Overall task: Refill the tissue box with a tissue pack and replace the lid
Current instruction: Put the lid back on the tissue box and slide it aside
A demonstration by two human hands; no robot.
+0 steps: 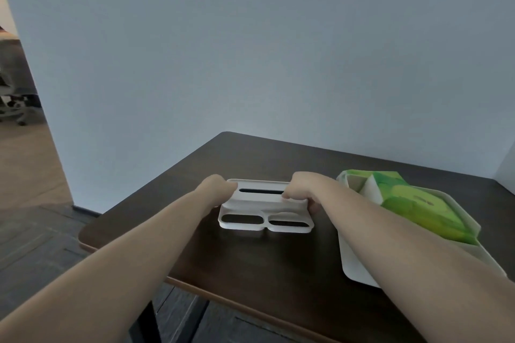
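Both hands were on the white lid point(266, 207) at the middle of the dark desk point(250, 267): left hand point(216, 189) gripped its left end, right hand point(299, 189) its right. The green tissue pack point(412, 203) sat in the white box point(359, 262) alongside, right.

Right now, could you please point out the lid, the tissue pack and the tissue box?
lid point(264, 205): head view, its white top surface.
tissue pack point(418, 203): head view, green wrapper.
tissue box point(362, 264): head view, near white wall.

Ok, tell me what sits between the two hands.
Head view: only the white lid, gripped at its ends by the left hand and right hand; its slot shows between them.
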